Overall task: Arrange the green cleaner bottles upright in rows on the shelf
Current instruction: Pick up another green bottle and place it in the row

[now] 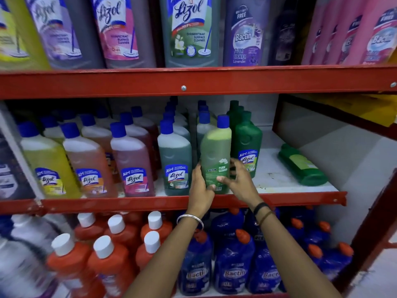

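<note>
A light green Bactin floor cleaner bottle [216, 155] with a blue cap stands upright at the front of the middle shelf [279, 200]. My left hand [200, 188] grips its lower left side. My right hand [238, 180] touches its lower right side with the fingers spread. Right behind it stands a row of dark green Lizol bottles [247, 145]. Another dark green bottle [303, 165] lies on its side on the white shelf board to the right. A grey-green Lizol bottle [175, 162] stands just left of the held one.
Yellow, orange and pink Lizol bottles [86, 162] fill the middle shelf's left part. Large bottles stand on the red-framed shelf above [182, 82]. Orange bottles [111, 254] and blue Bactin bottles [232, 265] crowd the shelf below. Bare white board lies around the fallen bottle.
</note>
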`<state>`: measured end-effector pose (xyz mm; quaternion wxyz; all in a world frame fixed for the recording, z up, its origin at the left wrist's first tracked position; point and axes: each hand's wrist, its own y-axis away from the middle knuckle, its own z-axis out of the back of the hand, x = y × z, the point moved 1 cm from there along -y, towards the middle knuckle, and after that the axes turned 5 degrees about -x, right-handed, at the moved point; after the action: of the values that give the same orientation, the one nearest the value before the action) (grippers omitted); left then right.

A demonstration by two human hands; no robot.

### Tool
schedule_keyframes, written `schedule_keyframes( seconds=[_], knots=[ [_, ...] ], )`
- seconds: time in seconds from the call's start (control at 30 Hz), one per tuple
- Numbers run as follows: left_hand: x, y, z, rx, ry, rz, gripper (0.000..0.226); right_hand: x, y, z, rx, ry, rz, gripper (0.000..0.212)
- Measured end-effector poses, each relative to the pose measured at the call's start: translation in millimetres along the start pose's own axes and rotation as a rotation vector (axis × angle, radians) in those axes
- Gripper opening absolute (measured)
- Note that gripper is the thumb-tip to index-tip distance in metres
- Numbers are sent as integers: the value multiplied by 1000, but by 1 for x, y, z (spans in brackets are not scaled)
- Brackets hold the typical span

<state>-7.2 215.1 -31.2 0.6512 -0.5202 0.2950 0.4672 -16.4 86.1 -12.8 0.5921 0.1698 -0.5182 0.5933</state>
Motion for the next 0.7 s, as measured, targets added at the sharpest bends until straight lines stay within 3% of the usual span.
schedule_keyframes(
  seconds=[0.23,0.5,0.67,0.7],
  knots=[
    [6,9,-3,-74,-27,-45,68,-7,5,3,-44,-153,-47,61],
    [-1,17,-3,-191,-28,-75,36,-7,5,16,23,-237,-60,49],
    [-7,17,0,-230,-95,-171,5,3,2,14,91,-302,-107,87],
    [-8,19,0,-226,-104,-184,12,5,1,14,90,-302,-115,89]
  ],
)
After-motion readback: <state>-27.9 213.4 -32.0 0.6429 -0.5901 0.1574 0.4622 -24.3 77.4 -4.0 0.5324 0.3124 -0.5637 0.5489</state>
